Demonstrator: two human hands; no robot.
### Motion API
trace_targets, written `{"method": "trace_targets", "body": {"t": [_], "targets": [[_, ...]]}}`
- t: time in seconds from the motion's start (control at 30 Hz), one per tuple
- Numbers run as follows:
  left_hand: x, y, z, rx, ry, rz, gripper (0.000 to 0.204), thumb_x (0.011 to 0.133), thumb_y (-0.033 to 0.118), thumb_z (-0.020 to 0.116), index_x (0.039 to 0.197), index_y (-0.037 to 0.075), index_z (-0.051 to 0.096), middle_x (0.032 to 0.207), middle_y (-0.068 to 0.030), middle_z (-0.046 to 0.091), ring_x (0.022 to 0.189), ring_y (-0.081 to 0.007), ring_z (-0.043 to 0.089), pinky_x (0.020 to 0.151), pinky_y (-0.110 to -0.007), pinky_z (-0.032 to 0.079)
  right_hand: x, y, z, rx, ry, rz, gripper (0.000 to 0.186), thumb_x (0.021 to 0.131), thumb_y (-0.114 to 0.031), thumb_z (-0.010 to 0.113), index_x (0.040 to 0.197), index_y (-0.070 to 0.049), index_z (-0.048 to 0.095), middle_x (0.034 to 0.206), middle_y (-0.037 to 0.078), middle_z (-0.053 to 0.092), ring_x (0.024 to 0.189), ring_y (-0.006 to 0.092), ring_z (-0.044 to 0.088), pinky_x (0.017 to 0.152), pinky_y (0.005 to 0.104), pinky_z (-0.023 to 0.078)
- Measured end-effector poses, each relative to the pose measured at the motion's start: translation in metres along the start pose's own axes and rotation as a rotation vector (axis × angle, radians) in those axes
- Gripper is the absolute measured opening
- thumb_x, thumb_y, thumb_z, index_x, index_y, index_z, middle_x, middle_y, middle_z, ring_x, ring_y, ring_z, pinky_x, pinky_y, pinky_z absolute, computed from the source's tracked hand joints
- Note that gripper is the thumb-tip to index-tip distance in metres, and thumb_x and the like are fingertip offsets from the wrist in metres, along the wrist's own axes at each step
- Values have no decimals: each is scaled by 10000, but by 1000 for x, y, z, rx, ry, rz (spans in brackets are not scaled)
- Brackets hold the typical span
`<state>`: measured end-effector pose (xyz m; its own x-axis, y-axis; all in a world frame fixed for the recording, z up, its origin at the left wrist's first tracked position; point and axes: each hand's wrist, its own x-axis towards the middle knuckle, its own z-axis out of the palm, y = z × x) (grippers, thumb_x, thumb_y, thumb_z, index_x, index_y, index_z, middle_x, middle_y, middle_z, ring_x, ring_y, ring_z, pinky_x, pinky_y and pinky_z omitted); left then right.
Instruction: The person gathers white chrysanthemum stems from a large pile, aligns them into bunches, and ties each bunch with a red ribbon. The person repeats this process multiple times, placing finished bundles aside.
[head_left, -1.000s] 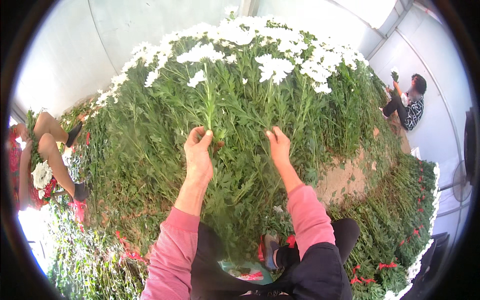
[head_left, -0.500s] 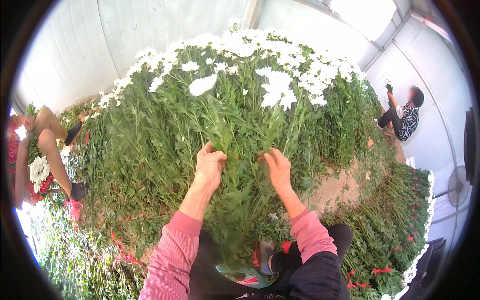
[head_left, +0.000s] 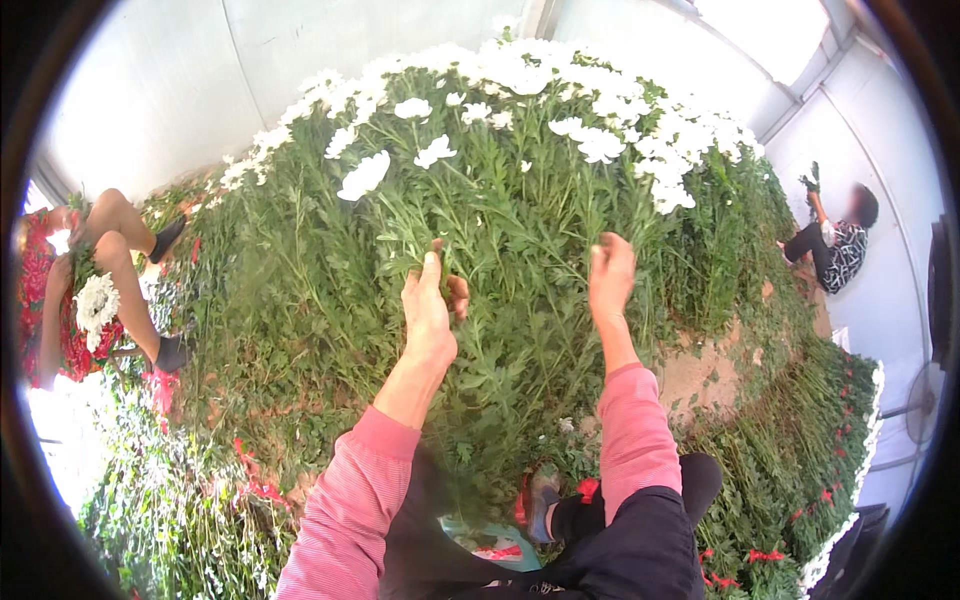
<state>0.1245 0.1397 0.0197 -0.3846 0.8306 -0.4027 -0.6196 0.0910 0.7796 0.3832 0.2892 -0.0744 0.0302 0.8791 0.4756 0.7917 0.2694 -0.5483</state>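
A broad pile of white chrysanthemums (head_left: 600, 146) with long leafy green stems lies in front of me, blooms at the far side. My left hand (head_left: 430, 312) is closed round the leafy stem of a white chrysanthemum (head_left: 364, 176), whose bloom leans out to the left above the pile. Its thumb points up and its fingers curl inward. Further right, my right hand (head_left: 612, 275) is over the pile's stems with its fingers drawn together. Whatever is between those fingertips is blurred among the leaves.
Bundled flowers with red ties (head_left: 766, 556) lie at the lower right, and more stems at the lower left. A person (head_left: 840, 240) sits at the far right; another person's legs (head_left: 125, 270) show at left. A pale tub (head_left: 520, 550) stands near my feet.
My hands have moved farther apart, the right one away and rightward. The bloom at my left hand has swung left. The whole view has shifted slightly.
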Motion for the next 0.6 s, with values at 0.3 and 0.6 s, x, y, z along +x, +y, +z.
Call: {"method": "trace_targets", "body": {"t": [0.3,0.6], "targets": [[30,-17,-12,-138,-38,29,357,1057,254,507,1305,0,546,1199,-146,644,1051,-237,664,869,-392,560,-13,-63,37,-115,-158,-256,193,923,-176,677,1092,-87,704,976,101,666,935,313,643,793,401,524],[14,7,-6,-190,-75,185,379,1044,325,526,1228,-5,565,1059,-148,692,936,-241,665,893,-408,538,-84,-127,-2,118,-275,-509,194,909,-219,700,1051,-89,721,861,85,679,671,273,678,592,358,559]]}}
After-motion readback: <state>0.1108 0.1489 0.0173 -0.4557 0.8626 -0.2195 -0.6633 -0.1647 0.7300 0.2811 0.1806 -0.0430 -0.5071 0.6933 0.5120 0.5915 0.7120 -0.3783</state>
